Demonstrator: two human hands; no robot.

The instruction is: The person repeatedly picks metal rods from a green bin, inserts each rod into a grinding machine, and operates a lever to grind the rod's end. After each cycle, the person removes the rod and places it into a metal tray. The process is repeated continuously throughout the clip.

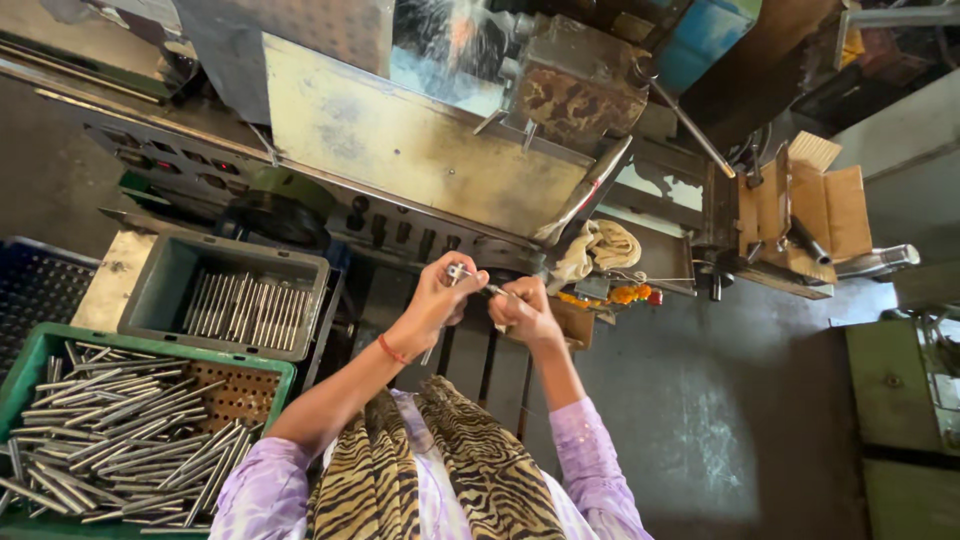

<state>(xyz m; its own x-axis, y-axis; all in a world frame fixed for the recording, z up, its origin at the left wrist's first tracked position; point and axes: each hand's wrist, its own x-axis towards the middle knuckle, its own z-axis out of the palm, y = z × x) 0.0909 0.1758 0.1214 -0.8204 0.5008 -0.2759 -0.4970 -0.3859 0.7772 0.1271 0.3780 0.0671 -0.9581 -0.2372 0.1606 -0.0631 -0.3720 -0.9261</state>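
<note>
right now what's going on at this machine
A person stands at a worn metal machine, both hands raised in front of it. The left hand and right hand together hold a thin metal rod. On the left, a green crate holds many loose rods, and a grey tray holds a neat row.

Left hand [437, 292]: red thread band [392, 349] at the wrist. Between both hands, a small silver-grey metal rod [478, 281]. Sleeves [592, 470] below the hands: pale lilac with faint print. Scarf [440, 460] between the arms: tan with black tiger stripes. Left of the left hand: grey tray [160, 285] of shiny steel rods, green crate [40, 350] of the same. Beyond the right hand [523, 312]: cream rag [598, 248], orange flowers [625, 294], dull yellowish machine panel [400, 140].
</note>
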